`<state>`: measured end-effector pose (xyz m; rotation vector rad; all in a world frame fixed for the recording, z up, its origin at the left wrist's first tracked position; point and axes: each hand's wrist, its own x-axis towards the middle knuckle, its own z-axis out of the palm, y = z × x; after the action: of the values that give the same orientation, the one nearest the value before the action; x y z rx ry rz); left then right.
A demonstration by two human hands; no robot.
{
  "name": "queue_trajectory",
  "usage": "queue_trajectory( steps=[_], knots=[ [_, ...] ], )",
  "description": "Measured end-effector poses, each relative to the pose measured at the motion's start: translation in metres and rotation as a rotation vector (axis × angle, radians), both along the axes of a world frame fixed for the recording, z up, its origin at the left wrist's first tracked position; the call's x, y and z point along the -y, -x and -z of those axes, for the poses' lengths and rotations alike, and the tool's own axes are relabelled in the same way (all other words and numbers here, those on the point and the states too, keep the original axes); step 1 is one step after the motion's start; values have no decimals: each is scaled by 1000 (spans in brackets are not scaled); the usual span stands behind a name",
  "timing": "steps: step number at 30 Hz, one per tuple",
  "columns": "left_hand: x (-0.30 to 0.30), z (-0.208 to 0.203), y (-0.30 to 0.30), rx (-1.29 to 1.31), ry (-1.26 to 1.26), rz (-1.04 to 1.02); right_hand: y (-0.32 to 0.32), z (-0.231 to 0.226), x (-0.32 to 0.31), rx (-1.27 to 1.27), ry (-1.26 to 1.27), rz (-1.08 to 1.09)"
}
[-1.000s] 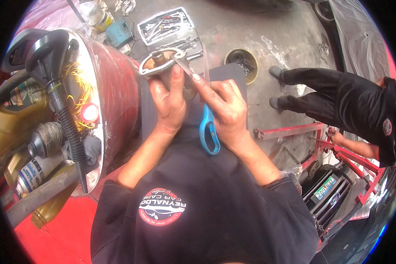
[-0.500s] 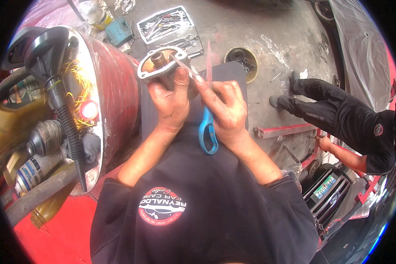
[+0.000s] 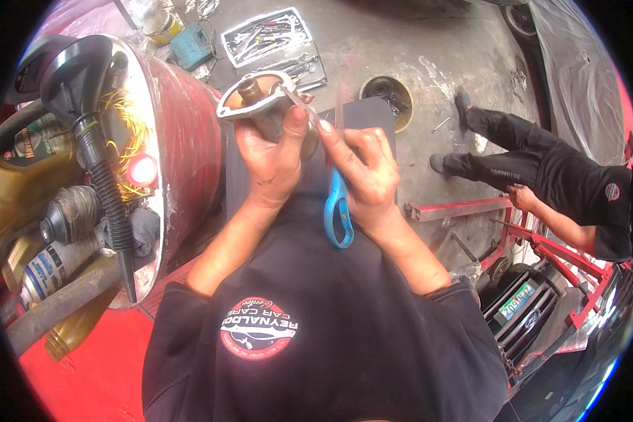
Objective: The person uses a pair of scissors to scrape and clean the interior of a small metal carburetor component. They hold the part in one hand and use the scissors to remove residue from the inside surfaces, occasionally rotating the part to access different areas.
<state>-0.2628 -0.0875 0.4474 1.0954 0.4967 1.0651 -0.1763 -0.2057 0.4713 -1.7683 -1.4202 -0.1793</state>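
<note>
My left hand (image 3: 269,158) is closed around a round metal housing (image 3: 288,130) in front of my chest. A pale flange with bolt-hole ears runs round its open top, and a brown stub tube (image 3: 250,91) rises inside. My right hand (image 3: 369,169) grips a pair of scissors (image 3: 340,225) with blue handles hanging below the fingers. The scissors are spread apart: one blade reaches left to the flange's right edge, the other points away from me, blurred. My left thumb lies beside the blade near the rim. Whether the blade tip touches the flange I cannot tell.
A red drum (image 3: 190,133) stands at left, carrying a black funnel (image 3: 95,141), yellow wire and gold oil jugs (image 3: 32,169). A wrench tray (image 3: 264,35) and a round tub (image 3: 390,98) lie ahead on the floor. A co-worker (image 3: 541,162) stands right by a red metal frame (image 3: 464,209).
The housing has tilted, so its open top shows narrower. The scissors and my right hand have shifted slightly right. The co-worker's foot and arm have moved.
</note>
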Motion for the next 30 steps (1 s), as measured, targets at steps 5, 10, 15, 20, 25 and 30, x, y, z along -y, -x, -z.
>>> queue_trajectory(
  steps=[5,10,15,20,25,30],
  knots=[
    [-4,4,4,71,6,65,1,-3,0,-60,-34,-56],
    [-5,5,4,102,-34,62,2,-4,0,-71,-37,-79],
    [-4,5,5,119,-18,53,1,-3,0,-67,-33,-99],
    [-5,8,6,123,-35,65,1,-2,-2,-60,-47,-98],
    [-3,6,3,163,-26,40,1,-2,-3,-69,-69,-107],
    [-5,6,7,51,-86,16,3,-1,-4,-138,-88,-95]
  ],
)
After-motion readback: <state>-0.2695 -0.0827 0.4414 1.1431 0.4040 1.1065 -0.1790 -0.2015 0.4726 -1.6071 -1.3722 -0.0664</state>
